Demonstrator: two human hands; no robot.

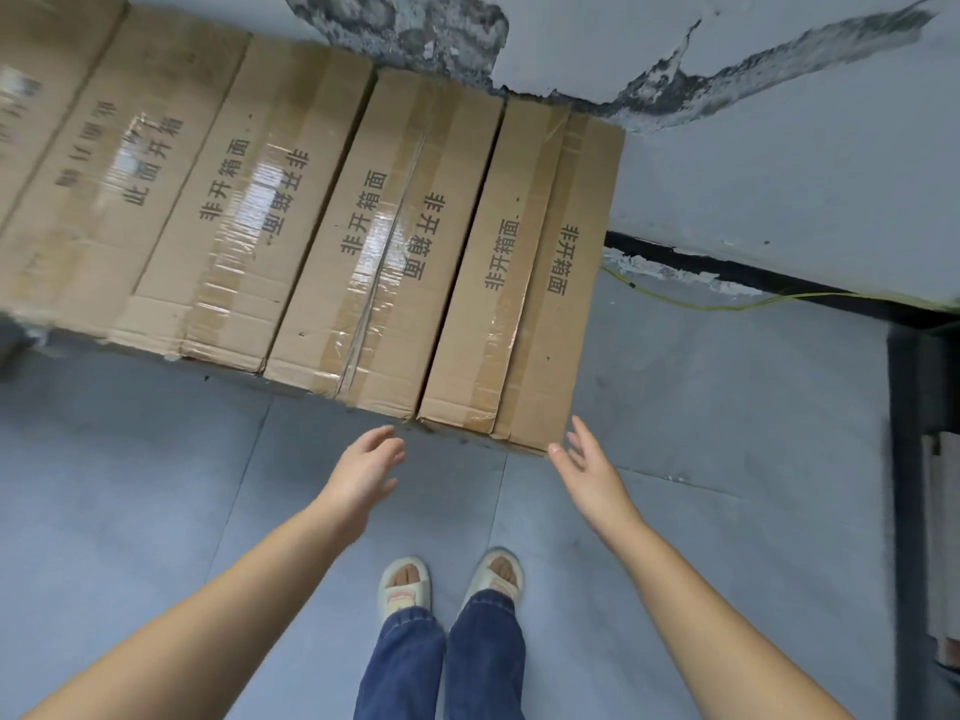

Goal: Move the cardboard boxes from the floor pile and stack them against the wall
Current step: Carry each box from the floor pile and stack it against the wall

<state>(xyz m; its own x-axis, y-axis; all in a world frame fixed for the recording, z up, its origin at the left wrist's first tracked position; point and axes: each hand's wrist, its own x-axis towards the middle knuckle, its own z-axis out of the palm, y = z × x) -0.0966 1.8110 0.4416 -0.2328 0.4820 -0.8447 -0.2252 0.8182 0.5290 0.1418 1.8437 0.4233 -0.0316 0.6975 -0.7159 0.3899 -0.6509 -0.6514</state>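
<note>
Several brown taped cardboard boxes stand side by side in a row against the cracked grey wall (779, 163), their tops printed with black characters. The rightmost box (524, 283) ends the row, with another box (384, 241) to its left. My left hand (363, 470) hovers just in front of the near left corner of the rightmost box, fingers relaxed and holding nothing. My right hand (587, 465) hovers by the near right corner of that box, fingers straight, touching nothing.
My feet in pale slippers (452, 584) stand on the grey tiled floor below the boxes. A thin yellow cable (727, 306) runs along the dark baseboard at the right. A dark frame (909, 459) and a leaning board (943, 537) are at the right edge.
</note>
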